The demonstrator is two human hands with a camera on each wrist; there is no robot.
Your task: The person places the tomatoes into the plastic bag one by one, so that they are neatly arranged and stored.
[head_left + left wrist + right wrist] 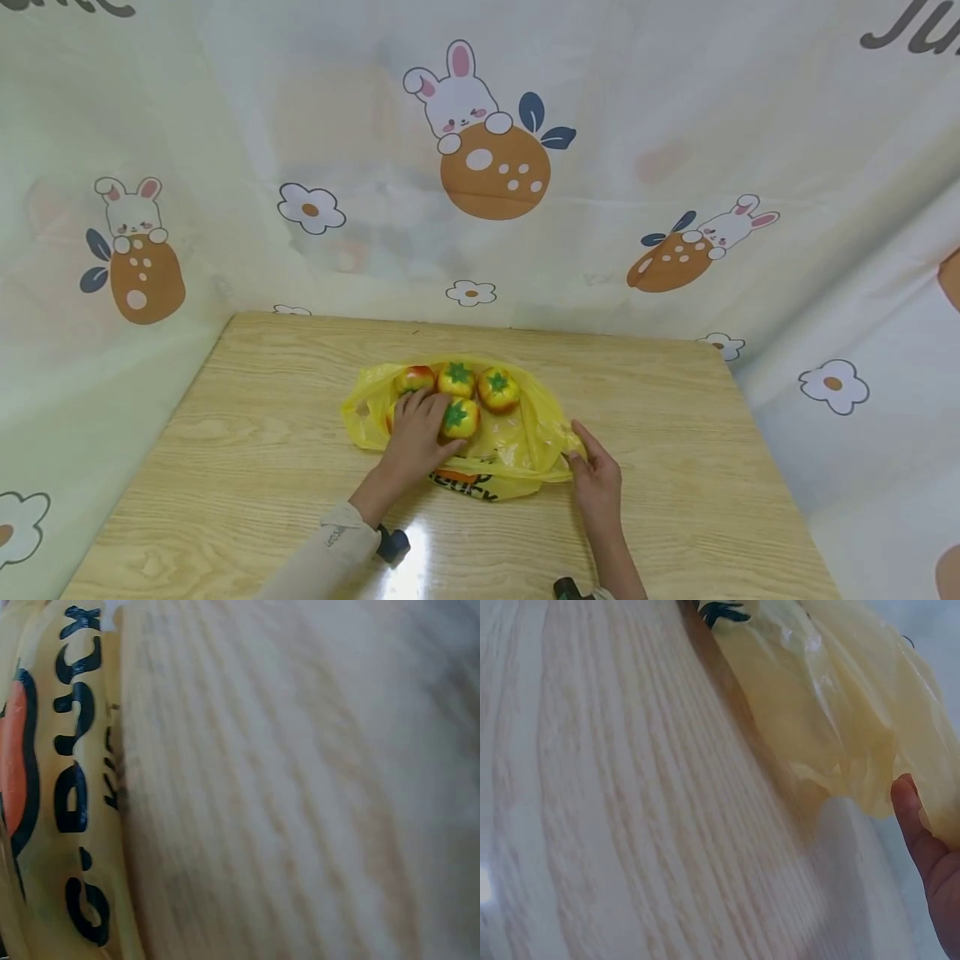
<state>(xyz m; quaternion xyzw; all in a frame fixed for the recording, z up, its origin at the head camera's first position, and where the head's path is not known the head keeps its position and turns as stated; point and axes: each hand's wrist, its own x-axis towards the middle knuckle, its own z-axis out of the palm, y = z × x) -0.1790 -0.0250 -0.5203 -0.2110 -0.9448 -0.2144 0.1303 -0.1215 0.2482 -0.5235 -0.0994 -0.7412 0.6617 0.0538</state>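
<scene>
A yellow plastic bag lies spread on the table, its mouth toward the right, with several shiny yellow-and-red fruits having green star-shaped tops inside. My left hand reaches into the bag, its fingers and thumb around the front fruit. Behind it sit a middle fruit, a right fruit and a redder left fruit; another is mostly hidden by the hand. My right hand pinches the bag's right edge between thumb and fingers. In the right wrist view, the thumb presses against the thin plastic.
The wooden table extends around the bag on all sides. A pale curtain printed with rabbits and flowers hangs behind and beside it. Dark wrist-worn devices show near the left sleeve and at the bottom edge by the right wrist.
</scene>
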